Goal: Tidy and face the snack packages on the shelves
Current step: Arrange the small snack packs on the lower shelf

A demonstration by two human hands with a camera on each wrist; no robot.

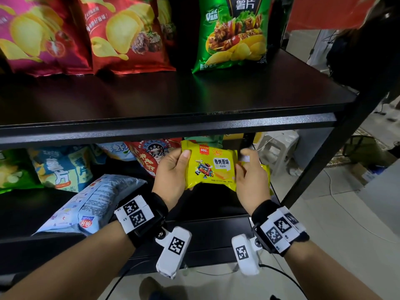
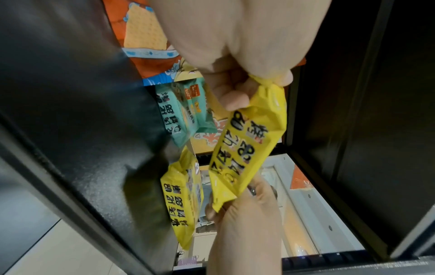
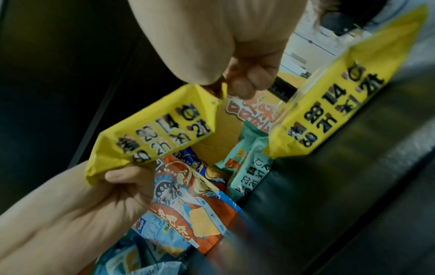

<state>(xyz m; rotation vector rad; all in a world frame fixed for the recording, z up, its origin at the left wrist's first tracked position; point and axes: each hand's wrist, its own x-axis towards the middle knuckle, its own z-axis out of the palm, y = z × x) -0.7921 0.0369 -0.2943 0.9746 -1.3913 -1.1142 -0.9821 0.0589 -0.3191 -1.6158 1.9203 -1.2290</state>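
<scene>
From the head camera, a person's left hand (image 1: 173, 169) and right hand (image 1: 251, 180) hold a small yellow plastic snack packet (image 1: 211, 167) between them, printed face toward the camera, just under the front edge of the black upper shelf (image 1: 173, 100). The left thumb lies over the packet's upper left corner; the right fingers curl round its right edge. The packet is in the air above the black lower shelf (image 1: 216, 204), in front of a red bag with an opera-mask face (image 1: 151, 152). To the left, a pale blue chip bag (image 1: 93, 204) lies flat, back side up. On the upper shelf stand a magenta chip bag (image 1: 36, 33), a red chip bag (image 1: 127, 33) and a green chip bag (image 1: 236, 35).

From the left wrist, the left hand's fingers (image 2: 235, 93) pinch one end of the yellow packet (image 2: 247, 148), the right hand (image 2: 247, 214) grips the other end. A second yellow packet (image 2: 183, 195) and a teal packet (image 2: 183, 111) sit behind.

From the right wrist, the right hand's fingers (image 3: 242, 81) pinch the yellow packet (image 3: 153, 134) at one corner, the left hand (image 3: 122, 186) clasps the opposite end. The second yellow packet (image 3: 341, 104) stands just beside, on the shelf.
</scene>
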